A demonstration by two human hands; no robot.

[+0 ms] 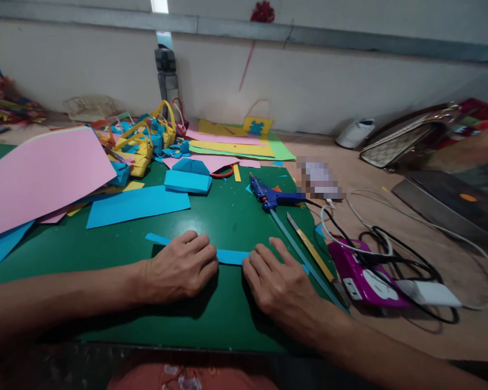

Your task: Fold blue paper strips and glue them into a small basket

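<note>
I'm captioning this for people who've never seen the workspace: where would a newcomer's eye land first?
Probably on the left hand and right hand, both on a narrow blue strip across the green mat. Next, likely the large pink sheet at far left, then the purple power strip amid cables at right.

This is looking like a little papercraft corner — home or small workshop, I can't tell which. A big pink sheet is lying across a green work surface, paper baskets are sitting in a heap toward the wall, and a blue glue gun is resting near a craft knife. A purple power strip is sitting among cables — and a handbag is sharing the space.
</note>
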